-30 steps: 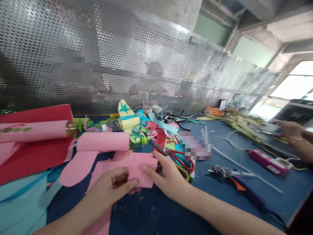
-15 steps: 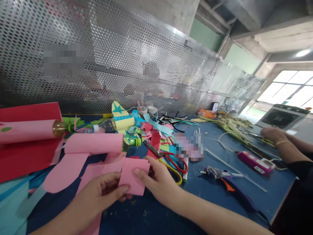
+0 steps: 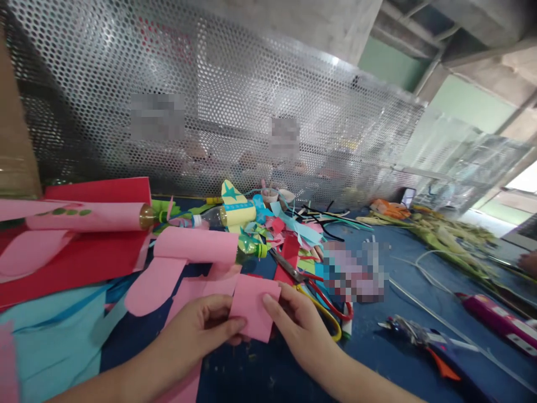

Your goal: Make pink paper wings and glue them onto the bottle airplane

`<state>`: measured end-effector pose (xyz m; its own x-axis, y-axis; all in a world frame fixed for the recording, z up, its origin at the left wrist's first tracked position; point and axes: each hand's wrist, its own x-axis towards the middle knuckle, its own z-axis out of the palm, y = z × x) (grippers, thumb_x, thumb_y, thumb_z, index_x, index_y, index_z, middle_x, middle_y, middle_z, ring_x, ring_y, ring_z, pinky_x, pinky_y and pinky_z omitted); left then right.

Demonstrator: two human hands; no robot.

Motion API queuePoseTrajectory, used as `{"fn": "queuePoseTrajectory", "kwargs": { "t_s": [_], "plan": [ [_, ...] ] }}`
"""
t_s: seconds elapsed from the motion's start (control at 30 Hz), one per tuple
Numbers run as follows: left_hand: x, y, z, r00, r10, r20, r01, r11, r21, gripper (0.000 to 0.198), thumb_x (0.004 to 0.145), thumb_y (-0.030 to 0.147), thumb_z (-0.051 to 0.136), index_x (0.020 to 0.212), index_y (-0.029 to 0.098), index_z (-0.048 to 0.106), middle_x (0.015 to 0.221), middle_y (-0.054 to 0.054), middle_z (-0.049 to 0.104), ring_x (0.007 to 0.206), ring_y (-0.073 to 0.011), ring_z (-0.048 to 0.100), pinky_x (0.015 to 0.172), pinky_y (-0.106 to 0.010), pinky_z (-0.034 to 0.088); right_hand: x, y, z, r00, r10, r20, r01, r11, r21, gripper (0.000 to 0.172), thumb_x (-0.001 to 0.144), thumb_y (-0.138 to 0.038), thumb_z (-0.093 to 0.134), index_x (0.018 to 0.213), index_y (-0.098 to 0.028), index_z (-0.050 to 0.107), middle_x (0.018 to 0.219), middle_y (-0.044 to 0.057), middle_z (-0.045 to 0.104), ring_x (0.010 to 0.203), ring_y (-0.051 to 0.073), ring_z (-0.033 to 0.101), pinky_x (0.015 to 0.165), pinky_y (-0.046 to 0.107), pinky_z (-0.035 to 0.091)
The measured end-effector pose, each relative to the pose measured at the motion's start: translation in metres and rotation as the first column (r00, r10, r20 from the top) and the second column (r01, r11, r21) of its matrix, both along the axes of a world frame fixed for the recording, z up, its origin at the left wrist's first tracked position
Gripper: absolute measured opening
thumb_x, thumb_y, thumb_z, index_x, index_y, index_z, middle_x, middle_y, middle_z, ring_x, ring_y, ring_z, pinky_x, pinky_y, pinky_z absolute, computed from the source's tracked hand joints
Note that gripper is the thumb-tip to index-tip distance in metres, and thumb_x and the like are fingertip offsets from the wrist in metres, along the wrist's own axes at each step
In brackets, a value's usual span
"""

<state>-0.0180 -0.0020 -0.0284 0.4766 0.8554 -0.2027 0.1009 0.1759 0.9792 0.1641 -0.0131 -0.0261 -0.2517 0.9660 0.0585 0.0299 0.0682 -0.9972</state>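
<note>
A small, roughly square piece of pink paper (image 3: 254, 308) is held up between both hands above the blue table. My left hand (image 3: 210, 324) pinches its left edge, thumb in front and fingers behind. On the right edge, my right hand (image 3: 297, 322) grips it the same way, with its fingers partly hidden by the paper. Just behind lies a plastic bottle with a green cap (image 3: 254, 246), its body wrapped in pink paper (image 3: 197, 245) with a rounded pink flap. Scissors with red handles (image 3: 323, 291) lie beyond my right hand, beside a yellow handle (image 3: 325, 316).
A hot glue gun (image 3: 436, 352) and a purple power strip (image 3: 499, 322) lie to the right. Paper scraps (image 3: 289, 229) are heaped behind the scissors. Red and light-blue sheets (image 3: 62, 336) cover the left side. A perforated metal screen (image 3: 251, 84) stands along the back.
The view has swung left, so the table's things sit further right. Both hands keep hold of the pink paper, which is slightly more tilted. The other person's hands have nearly left the view.
</note>
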Motion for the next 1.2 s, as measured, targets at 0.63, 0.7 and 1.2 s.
{"fn": "queuePoseTrajectory", "kwargs": {
  "t_s": [0.63, 0.7, 1.2],
  "plan": [
    [0.004, -0.01, 0.006, 0.998, 0.057, -0.009, -0.057, 0.998, 0.004, 0.038, 0.068, 0.052, 0.071, 0.075, 0.015, 0.068, 0.077, -0.005, 0.071, 0.073, -0.0197, 0.064, 0.066, -0.028, 0.05, 0.005, 0.005, 0.004, 0.996, -0.064, 0.064, 0.062, 0.998, 0.022, 0.04, 0.082, -0.056, 0.056, 0.068, -0.018, 0.052, 0.065, -0.002, 0.046, 0.061, 0.013, 0.043, 0.056, 0.024, 0.04],
    [0.005, -0.011, 0.008, 0.999, 0.052, -0.007, -0.052, 0.999, 0.007, 0.036, 0.069, 0.051, 0.07, 0.072, 0.015, 0.066, 0.074, -0.004, 0.07, 0.071, -0.0192, 0.064, 0.065, -0.027, 0.05, 0.006, 0.005, 0.003, 0.994, -0.075, 0.073, 0.074, 0.997, 0.017, 0.041, 0.081, -0.056, 0.057, 0.068, -0.018, 0.054, 0.063, -0.002, 0.045, 0.059, 0.012, 0.042, 0.055, 0.024, 0.039],
    [0.008, -0.011, 0.01, 0.997, 0.076, -0.029, -0.075, 0.997, 0.032, 0.043, 0.066, 0.058, 0.069, 0.067, 0.016, 0.062, 0.067, -0.003, 0.067, 0.069, -0.0192, 0.065, 0.062, -0.026, 0.049, 0.01, 0.006, 0.002, 0.988, -0.085, 0.128, 0.076, 0.995, 0.071, 0.045, 0.082, -0.058, 0.055, 0.065, -0.016, 0.055, 0.06, -0.003, 0.043, 0.056, 0.012, 0.038, 0.053, 0.024, 0.034]
  ]
}}
